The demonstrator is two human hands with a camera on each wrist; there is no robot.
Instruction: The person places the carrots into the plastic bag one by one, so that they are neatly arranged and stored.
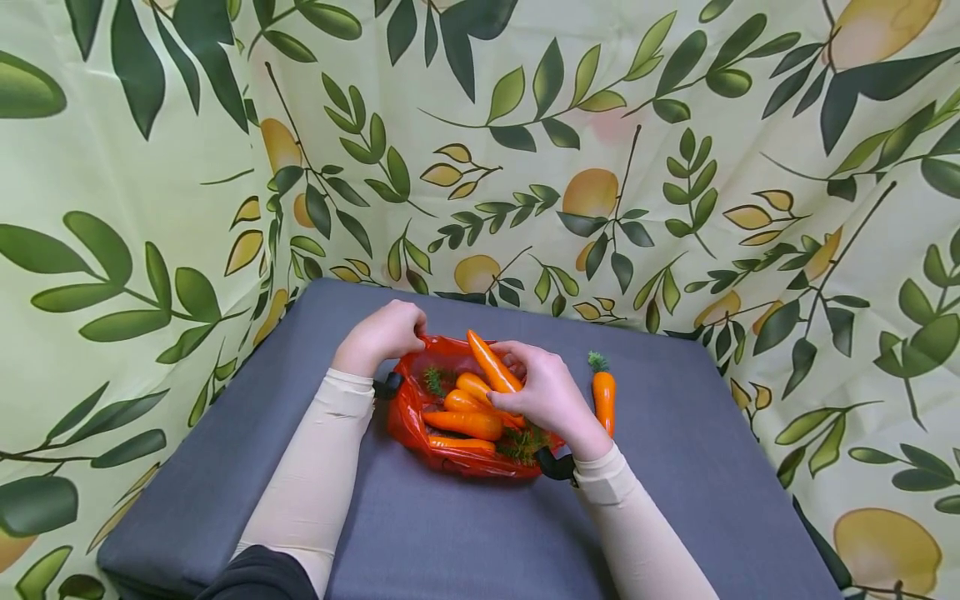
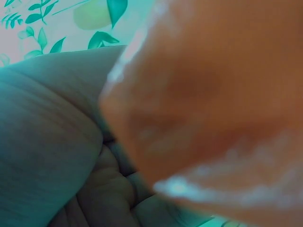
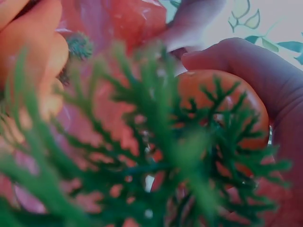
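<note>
Near the table's middle lies a red plastic bag (image 1: 402, 417) with its mouth spread, and several orange carrots (image 1: 463, 425) lie inside. My left hand (image 1: 384, 335) pinches the bag's far left rim. The blurred plastic (image 2: 213, 104) fills much of the left wrist view, in front of the palm. In my right hand (image 1: 546, 390) is a carrot (image 1: 491, 360), held slanted over the bag with its pointed end up and to the left. The thumb shows along the carrot's rounded end (image 3: 222, 90) in the right wrist view. Feathery green leaves (image 3: 189, 151) cover the foreground there.
To the right of the bag, one carrot with a short green top (image 1: 603, 398) lies on the grey table (image 1: 465, 525), its lower end behind my right wrist. A cloth wall with a leaf and fruit print (image 1: 525, 167) stands behind the table and at both sides.
</note>
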